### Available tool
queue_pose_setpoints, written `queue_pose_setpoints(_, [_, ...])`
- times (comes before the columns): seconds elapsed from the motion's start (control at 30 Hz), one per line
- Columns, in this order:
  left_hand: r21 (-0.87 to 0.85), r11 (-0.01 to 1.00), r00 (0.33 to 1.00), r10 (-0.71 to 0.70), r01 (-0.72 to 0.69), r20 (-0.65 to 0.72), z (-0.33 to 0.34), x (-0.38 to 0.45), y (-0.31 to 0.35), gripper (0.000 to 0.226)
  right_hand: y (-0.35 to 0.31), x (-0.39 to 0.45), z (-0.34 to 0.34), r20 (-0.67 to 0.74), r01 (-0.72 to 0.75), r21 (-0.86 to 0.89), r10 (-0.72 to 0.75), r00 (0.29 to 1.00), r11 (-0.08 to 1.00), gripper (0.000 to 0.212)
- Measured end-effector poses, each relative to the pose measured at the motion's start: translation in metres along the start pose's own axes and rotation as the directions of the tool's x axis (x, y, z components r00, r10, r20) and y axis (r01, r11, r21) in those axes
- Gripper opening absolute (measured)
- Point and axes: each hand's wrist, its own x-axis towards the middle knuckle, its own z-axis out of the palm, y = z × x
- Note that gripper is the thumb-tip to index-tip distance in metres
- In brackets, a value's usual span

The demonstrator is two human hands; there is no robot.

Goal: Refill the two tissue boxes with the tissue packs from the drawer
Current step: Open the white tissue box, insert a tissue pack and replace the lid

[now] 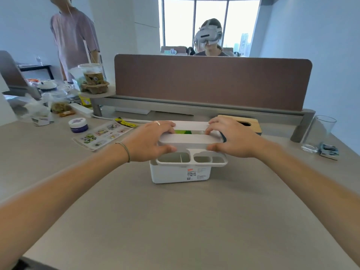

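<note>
A white plastic tissue box with pen compartments along its front stands in the middle of the desk. Its white lid sits on top, slightly raised, with a slot through which green packaging shows. My left hand grips the lid's left end and my right hand grips its right end. Behind the right hand stands a second tissue box with a wooden lid, partly hidden. No drawer is in view.
A brown divider panel closes off the desk's far side. A sticker sheet, a small round tub and bagged clutter lie at the left. An empty glass stands at the right. Two people are beyond the desk.
</note>
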Motion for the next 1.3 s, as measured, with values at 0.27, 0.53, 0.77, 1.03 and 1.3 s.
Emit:
queue_pose_setpoints(0.27, [-0.041, 0.995, 0.995, -0.092, 0.091, -0.036, -0.001, -0.02, -0.039, 0.055, -0.028, 0.041, 0.014, 0.031, 0.071, -0.036, -0.07, 0.997, 0.997, 0.047])
queue_pose_setpoints(0.53, [-0.079, 0.985, 0.987, -0.157, 0.155, -0.017, 0.004, -0.022, -0.05, 0.06, -0.029, 0.057, 0.025, 0.092, 0.041, -0.002, -0.04, 0.995, 0.999, 0.044])
queue_pose_setpoints(0.77, [-0.056, 0.991, 0.992, -0.126, 0.125, -0.01, 0.013, -0.006, -0.042, 0.056, -0.012, 0.049, 0.029, 0.101, -0.019, 0.02, 0.017, 0.995, 1.0, 0.047])
queue_pose_setpoints(1.03, [-0.053, 0.992, 0.993, -0.115, 0.114, -0.009, 0.022, 0.004, -0.036, 0.058, -0.002, 0.044, 0.034, 0.098, -0.078, 0.042, 0.073, 0.992, 0.996, 0.049])
queue_pose_setpoints(1.3, [-0.07, 0.99, 0.992, -0.124, 0.122, -0.018, 0.028, -0.002, -0.041, 0.056, -0.005, 0.043, 0.04, 0.108, -0.085, 0.071, 0.077, 0.991, 0.994, 0.048])
